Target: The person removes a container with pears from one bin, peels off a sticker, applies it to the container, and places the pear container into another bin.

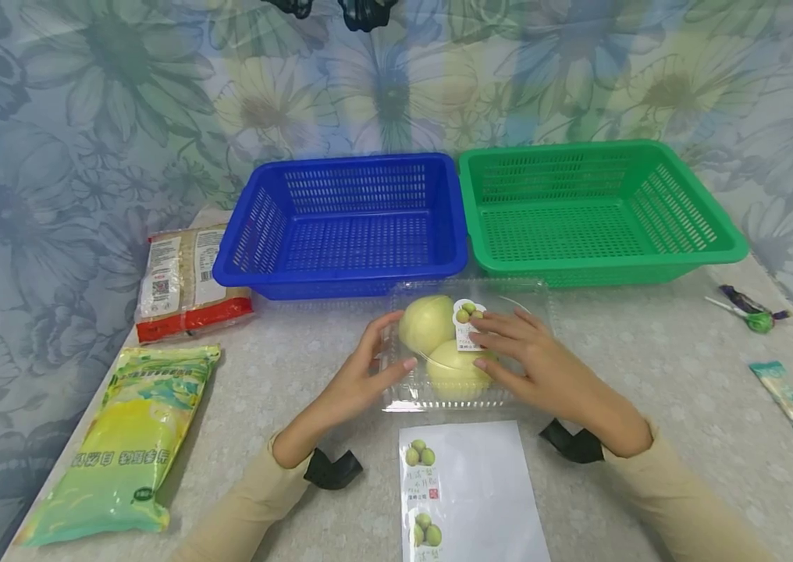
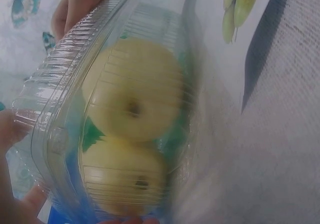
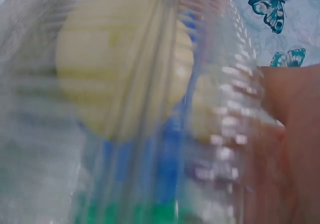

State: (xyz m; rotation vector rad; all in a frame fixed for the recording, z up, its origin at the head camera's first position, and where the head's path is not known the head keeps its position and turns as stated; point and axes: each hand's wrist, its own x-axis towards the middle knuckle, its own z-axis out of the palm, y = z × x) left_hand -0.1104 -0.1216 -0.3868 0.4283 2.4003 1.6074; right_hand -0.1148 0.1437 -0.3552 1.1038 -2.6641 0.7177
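Note:
A clear plastic clamshell box (image 1: pixel 530 297) lies lid-down on the table, holding two round pale-yellow fruits (image 1: pixel 458 373). On its lid is a white label (image 1: pixel 465 332) with a picture of green fruit. My left hand (image 1: pixel 350 382) grips the box's left side, thumb over the lid and fingers along the side wall. Straight fingers of my right hand (image 1: pixel 544 363) press on the label and lid. In the left wrist view the fruits (image 2: pixel 132 91) show through the ribbed wall; one fruit (image 3: pixel 120 63) also appears, blurred, in the right wrist view.
Behind stand a blue basket (image 1: pixel 340 281) and a green basket (image 1: pixel 607 269). A label sheet (image 1: pixel 474 492) lies in front. At left are a grain bag (image 1: pixel 186 281) and a yellow-green bag (image 1: pixel 122 449); at right, a lollipop (image 1: pixel 760 321) and small wrapped packets (image 1: pixel 790 394).

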